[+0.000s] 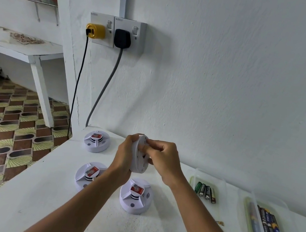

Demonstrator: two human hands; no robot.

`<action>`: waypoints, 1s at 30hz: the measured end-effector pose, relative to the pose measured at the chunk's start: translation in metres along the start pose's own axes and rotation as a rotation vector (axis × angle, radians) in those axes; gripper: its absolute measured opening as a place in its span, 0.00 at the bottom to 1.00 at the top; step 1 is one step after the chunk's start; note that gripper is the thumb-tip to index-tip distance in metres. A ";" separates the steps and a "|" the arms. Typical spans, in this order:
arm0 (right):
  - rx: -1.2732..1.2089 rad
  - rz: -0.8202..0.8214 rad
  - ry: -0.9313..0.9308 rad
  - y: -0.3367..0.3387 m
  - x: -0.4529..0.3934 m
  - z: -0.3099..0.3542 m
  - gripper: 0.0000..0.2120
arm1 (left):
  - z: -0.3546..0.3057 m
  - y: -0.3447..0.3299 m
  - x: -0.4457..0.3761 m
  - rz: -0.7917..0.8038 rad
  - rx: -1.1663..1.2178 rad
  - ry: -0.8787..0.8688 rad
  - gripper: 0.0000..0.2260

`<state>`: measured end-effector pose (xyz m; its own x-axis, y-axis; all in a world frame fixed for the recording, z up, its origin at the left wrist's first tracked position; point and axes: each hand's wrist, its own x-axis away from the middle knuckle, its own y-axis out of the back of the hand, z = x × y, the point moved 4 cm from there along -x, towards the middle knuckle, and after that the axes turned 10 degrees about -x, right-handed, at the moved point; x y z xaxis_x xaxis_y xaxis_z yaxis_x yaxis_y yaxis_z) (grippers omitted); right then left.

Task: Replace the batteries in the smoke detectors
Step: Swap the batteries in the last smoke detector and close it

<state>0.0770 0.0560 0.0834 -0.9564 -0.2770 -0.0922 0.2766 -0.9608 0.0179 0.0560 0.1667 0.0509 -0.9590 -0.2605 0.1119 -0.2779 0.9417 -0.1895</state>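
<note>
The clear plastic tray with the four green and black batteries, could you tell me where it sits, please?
In the head view, the clear plastic tray sits on the white table's right side by the wall, between the right hand and a second battery tray.

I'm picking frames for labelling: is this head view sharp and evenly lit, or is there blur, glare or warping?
Head view: soft, even light, faint shadows, no glare. Wide-angle warping bends the wall sockets and the table edge. The held smoke detector, left hand and right hand are slightly soft; battery labels barely readable.
</note>
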 end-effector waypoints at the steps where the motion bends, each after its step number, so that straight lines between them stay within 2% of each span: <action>1: -0.003 0.005 -0.005 0.001 0.000 0.001 0.05 | -0.002 -0.001 0.002 -0.001 -0.016 -0.013 0.16; 5: -0.072 0.033 -0.053 0.006 0.003 0.002 0.05 | -0.006 -0.004 0.005 0.012 -0.099 -0.031 0.14; 9: -0.266 0.064 -0.173 0.013 0.015 0.001 0.09 | -0.010 -0.005 0.006 0.046 -0.255 -0.081 0.14; 13: -0.529 0.184 -0.434 0.022 0.036 -0.008 0.21 | -0.012 -0.014 0.017 0.085 -0.498 -0.137 0.19; 15: -0.609 0.234 -0.480 0.028 0.043 -0.014 0.24 | -0.012 -0.020 0.024 0.145 -0.560 -0.158 0.22; 19: -0.736 0.285 -0.503 0.040 0.062 -0.028 0.23 | -0.019 -0.015 0.043 0.201 -0.494 -0.173 0.24; 22: -0.834 0.294 -0.467 0.048 0.082 -0.040 0.19 | -0.009 0.004 0.053 0.189 -0.386 -0.137 0.19; 25: -0.879 0.307 -0.434 0.046 0.103 -0.065 0.29 | 0.025 0.024 0.070 0.184 -0.324 -0.037 0.13; 30: -0.882 0.335 -0.460 0.028 0.134 -0.103 0.31 | 0.089 0.038 0.110 0.218 -0.137 0.142 0.15</action>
<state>-0.0340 -0.0072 -0.0308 -0.7105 -0.6818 0.1744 0.3267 -0.5391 -0.7763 -0.0652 0.1553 -0.0309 -0.9751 -0.0260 0.2203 -0.0472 0.9947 -0.0915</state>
